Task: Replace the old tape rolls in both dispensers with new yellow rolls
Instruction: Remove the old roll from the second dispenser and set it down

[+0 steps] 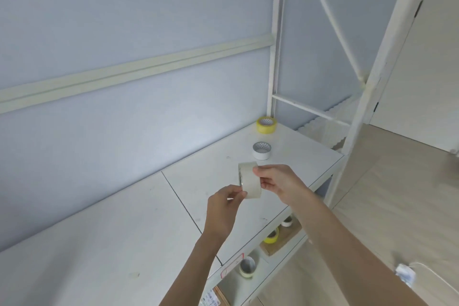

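Observation:
I hold a pale beige tape roll (250,181) on edge above the white table (124,226). My right hand (278,185) grips its right side with thumb and fingers. My left hand (224,206) pinches the roll's lower left rim. A yellow tape roll (266,125) lies flat at the table's far right corner. A white, nearly used-up roll (261,150) lies flat just in front of it. No dispenser is in view.
Below the table's right edge a lower shelf carries more rolls: a yellow one (271,236), a pale one (247,266) and a small white one (287,221). A white metal frame (352,117) rises at the right. A white charger (405,276) lies on the wooden floor.

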